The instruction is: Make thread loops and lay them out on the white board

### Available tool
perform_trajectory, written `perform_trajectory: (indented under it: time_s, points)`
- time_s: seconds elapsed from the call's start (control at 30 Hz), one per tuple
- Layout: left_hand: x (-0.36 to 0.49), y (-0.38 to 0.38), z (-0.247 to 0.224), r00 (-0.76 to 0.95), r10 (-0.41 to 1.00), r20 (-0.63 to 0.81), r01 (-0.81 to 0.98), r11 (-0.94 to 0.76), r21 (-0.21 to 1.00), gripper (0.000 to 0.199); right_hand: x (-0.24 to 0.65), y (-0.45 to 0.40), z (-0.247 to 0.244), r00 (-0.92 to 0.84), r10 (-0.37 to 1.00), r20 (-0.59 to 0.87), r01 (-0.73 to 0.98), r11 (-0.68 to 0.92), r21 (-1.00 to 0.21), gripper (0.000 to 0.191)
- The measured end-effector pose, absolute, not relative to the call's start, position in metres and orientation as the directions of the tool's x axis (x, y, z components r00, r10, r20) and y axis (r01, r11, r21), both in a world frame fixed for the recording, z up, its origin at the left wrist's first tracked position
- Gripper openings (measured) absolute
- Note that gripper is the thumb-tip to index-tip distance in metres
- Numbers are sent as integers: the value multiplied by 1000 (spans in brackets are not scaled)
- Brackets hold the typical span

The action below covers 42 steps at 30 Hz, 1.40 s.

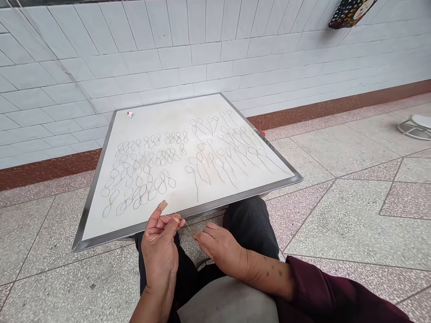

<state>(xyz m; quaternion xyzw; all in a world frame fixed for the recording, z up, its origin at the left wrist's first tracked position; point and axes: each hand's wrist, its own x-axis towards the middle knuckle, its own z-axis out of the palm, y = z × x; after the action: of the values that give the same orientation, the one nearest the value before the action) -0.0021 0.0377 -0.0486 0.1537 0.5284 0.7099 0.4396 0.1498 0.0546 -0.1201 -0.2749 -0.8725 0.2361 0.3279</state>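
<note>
My left hand [160, 249] is raised at the near edge of the table, its thumb and fingers pinched on a thin, light-coloured wire [188, 227]. A tan tape wrap covers the tip of its index finger. Just to the right, over my lap, my right hand [222, 247] is closed around the wire's other end, with its fingertips partly hidden. The wire stretches short and slanting between both hands. On the white tabletop [101, 226] lie rows of figure-eight wire loops [111, 204] at left and single loops with straight tails [197, 181] at right.
A metal rim [215, 207] borders the square table, which stands near a white tiled wall [175, 58]. At the table's far left corner sits a small white-and-red object [130, 115]. A pale stool [417, 126] is at far right; a dark patterned bag [350, 12] hangs above.
</note>
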Motion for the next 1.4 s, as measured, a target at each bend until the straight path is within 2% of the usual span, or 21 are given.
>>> perform_trajectory:
  time_s: [0.07, 0.1, 0.17, 0.27, 0.4, 0.57, 0.83, 0.93, 1.03, 1.13, 1.23, 1.3, 1.4]
  points:
    - [-2, 38, -48, -546, 796, -262, -467, -28, 884, 56, 154, 56, -120, -659, 584, 473, 340, 793, -505, 27]
    - [-2, 38, -48, -536, 800, -270, -470, -16, 883, 56, 156, 56, -118, -649, 587, 484, 339, 792, -508, 24]
    - [-1, 38, -49, -514, 811, -281, -473, 6, 881, 57, 157, 58, -114, -574, 647, 502, 315, 740, -594, 19]
    - [1, 36, -49, -467, 838, -283, -477, 31, 878, 56, 152, 59, -107, -431, 756, 494, 224, 619, -753, 27]
    - [5, 33, -49, -434, 853, -291, -495, 44, 868, 56, 144, 59, -102, -360, 776, 517, 144, 594, -791, 20]
    - [11, 30, -48, -464, 832, -303, -515, 24, 857, 61, 145, 57, -105, -430, 704, 565, 233, 691, -684, 30]
    - [14, 31, -53, -469, 831, -301, -512, 22, 859, 59, 143, 56, -106, -468, 535, 704, 367, 842, -396, 37]
    - [11, 31, -56, -453, 836, -311, -511, 42, 859, 57, 141, 53, -107, -477, 549, 686, 405, 830, -383, 34]
    - [7, 31, -58, -430, 851, -301, -502, 52, 864, 56, 145, 52, -103, -479, 585, 654, 369, 811, -455, 30]
    - [2, 29, -58, -394, 876, -279, -449, 81, 890, 56, 151, 56, -94, -408, 730, 548, 288, 672, -682, 21]
    - [1, 27, -56, -318, 910, -268, -346, 152, 926, 57, 154, 65, -85, -316, 897, 308, 153, 369, -917, 16]
    - [2, 25, -55, -250, 930, -271, -284, 197, 938, 57, 153, 70, -81, -336, 930, 149, 10, 162, -987, 18]
    - [7, 22, -52, -166, 945, -282, -252, 236, 939, 58, 149, 75, -79, -424, 906, -8, -190, -98, -977, 23]
